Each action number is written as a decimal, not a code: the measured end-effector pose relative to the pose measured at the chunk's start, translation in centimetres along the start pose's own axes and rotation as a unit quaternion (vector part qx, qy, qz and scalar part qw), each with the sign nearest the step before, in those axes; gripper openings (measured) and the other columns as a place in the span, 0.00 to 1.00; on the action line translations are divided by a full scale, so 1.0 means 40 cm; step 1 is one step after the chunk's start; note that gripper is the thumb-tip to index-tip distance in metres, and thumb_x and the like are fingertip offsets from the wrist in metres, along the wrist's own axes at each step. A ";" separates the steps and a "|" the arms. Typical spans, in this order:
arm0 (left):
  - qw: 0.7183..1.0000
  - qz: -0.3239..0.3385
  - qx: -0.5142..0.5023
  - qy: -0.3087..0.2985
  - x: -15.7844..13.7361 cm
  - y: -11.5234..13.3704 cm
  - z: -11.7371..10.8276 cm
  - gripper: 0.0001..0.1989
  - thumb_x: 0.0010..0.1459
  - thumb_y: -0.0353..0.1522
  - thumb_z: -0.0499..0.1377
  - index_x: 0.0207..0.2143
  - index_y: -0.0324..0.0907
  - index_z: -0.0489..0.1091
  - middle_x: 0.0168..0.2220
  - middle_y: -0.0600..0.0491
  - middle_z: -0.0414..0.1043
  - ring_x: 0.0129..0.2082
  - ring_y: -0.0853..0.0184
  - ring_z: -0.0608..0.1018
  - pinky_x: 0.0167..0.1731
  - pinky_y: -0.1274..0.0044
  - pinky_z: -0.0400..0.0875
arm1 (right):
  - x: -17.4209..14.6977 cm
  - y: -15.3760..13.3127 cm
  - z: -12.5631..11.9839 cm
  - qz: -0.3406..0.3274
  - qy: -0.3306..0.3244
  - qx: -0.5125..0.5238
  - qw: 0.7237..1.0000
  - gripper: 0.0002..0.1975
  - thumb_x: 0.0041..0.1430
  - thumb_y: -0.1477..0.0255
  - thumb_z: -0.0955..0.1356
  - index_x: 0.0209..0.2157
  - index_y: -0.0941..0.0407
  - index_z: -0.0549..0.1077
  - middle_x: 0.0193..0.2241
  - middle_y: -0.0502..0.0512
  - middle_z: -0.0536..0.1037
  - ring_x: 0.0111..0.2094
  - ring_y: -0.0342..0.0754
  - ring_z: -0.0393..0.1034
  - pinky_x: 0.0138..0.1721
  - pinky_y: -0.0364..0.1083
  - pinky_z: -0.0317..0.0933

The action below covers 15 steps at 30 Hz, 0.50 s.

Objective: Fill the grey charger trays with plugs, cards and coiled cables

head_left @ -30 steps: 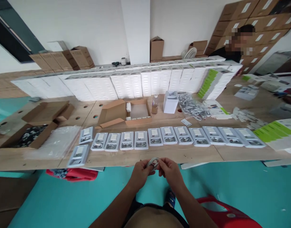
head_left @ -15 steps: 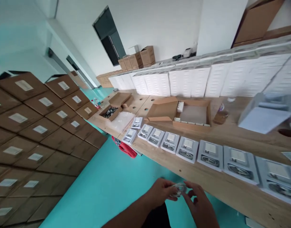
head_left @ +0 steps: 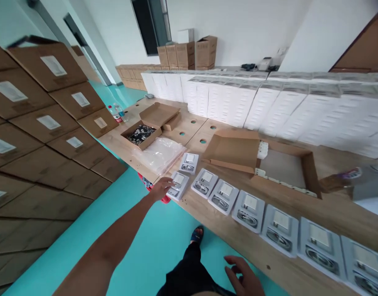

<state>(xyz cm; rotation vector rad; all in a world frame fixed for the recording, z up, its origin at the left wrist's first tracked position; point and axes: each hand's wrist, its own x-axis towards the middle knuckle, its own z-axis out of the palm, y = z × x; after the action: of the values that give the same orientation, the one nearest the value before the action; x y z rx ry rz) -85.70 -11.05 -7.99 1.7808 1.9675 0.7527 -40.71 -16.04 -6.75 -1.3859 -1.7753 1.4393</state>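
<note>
My left hand (head_left: 162, 188) reaches to the white plastic tray (head_left: 180, 182) at the near left end of the row. Its fingers are bent down at the tray's near side, and what they hold, if anything, is hidden. A flat white block lies in that tray's upper part. Another filled tray (head_left: 189, 163) sits just behind it. Low in the view, my right hand (head_left: 243, 276) hangs in front of the table edge, its fingers loosely curled and apart, with nothing in them. Nearest to it is the row of trays, each with a white block and a coiled cable (head_left: 247, 219).
The wooden table (head_left: 207, 216) carries a plastic bag (head_left: 160, 155), an open carton with dark patterned contents (head_left: 141, 135), and a wide open carton (head_left: 287, 187). White stacks (head_left: 226, 102) line its back. A bottle (head_left: 338, 179) lies at right. Brown boxes (head_left: 44, 139) rise at left.
Both hands were together on a small clear coiled item. They have since parted: the left has gone forward to the end tray, the right stayed low, now empty. The view has turned and moved closer.
</note>
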 end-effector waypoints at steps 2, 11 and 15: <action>0.999 0.030 0.022 -0.034 -0.014 -0.034 0.011 0.13 0.60 0.34 0.55 0.43 0.49 0.76 0.52 0.49 0.71 0.53 0.60 0.71 0.56 0.63 0.65 | 0.025 -0.034 0.037 -0.001 -0.024 -0.009 1.000 0.17 0.55 0.56 0.66 0.37 0.53 0.77 0.33 0.56 0.78 0.29 0.48 0.72 0.26 0.43 0.65; 0.987 0.099 0.096 -0.079 -0.086 -0.043 0.021 0.18 0.62 0.31 0.52 0.55 0.48 0.67 0.58 0.45 0.65 0.59 0.57 0.63 0.60 0.59 0.57 | 0.105 -0.079 0.068 0.054 -0.088 -0.096 0.990 0.16 0.58 0.60 0.64 0.40 0.53 0.76 0.38 0.58 0.79 0.36 0.52 0.74 0.40 0.49 0.69; 0.982 0.119 0.103 -0.102 -0.063 -0.044 0.019 0.15 0.63 0.29 0.50 0.48 0.49 0.72 0.52 0.49 0.71 0.54 0.61 0.68 0.57 0.66 0.61 | 0.138 -0.108 0.090 0.046 -0.108 -0.117 0.986 0.15 0.59 0.61 0.63 0.42 0.53 0.75 0.39 0.57 0.78 0.37 0.51 0.73 0.40 0.49 0.68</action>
<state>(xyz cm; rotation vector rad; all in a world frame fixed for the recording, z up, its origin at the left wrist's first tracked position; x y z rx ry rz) -86.33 -13.54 -9.85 2.1492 1.7714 0.4243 -47.57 -12.47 -5.32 -1.4923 -2.0991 1.5180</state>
